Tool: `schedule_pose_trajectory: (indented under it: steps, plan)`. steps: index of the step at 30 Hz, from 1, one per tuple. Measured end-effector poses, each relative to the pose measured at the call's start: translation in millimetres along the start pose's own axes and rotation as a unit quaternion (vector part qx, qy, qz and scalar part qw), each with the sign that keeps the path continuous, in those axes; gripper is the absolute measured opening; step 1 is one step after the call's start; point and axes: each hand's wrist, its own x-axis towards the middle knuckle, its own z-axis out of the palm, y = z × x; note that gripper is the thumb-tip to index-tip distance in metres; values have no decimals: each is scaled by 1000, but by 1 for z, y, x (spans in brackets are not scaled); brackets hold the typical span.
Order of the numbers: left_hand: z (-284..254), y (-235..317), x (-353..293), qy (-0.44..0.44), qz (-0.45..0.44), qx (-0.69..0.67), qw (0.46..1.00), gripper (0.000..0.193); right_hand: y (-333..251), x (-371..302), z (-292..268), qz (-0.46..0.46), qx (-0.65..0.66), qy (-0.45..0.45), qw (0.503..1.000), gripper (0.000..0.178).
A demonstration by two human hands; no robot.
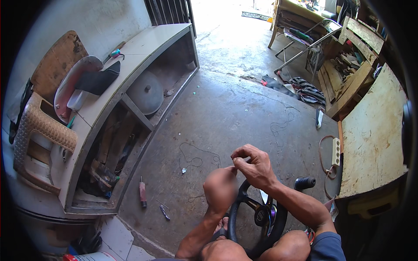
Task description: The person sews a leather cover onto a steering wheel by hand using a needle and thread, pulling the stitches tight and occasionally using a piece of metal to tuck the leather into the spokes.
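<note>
A black steering wheel with a dark spoked hub leans between my knees. Above its rim my right hand is closed in a pinch, thumb against forefinger; whatever lies between them is too small to make out. My left hand is raised close beside it, near the rim's upper left, but a blur hides its fingers. Dark thread trails in loops over the floor just beyond the hands. To the right of my right forearm lies a spool of black thread.
On the floor at left lie a red-handled tool and a small pointed tool. A tiled counter with open shelves runs along the left, holding a round metal lid. At right are a power strip and a wooden panel.
</note>
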Motion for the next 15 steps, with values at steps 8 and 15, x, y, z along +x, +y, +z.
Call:
schedule_pose_trajectory:
  steps: [8, 15]
  plan:
    - [1, -10, -4, -30, -57, -95, 993, 14, 12, 9, -17, 54, 179, 102, 977, 23]
    - [-10, -9, -6, -74, -102, -146, 981, 13, 21, 7, -29, 91, 245, 80, 962, 27]
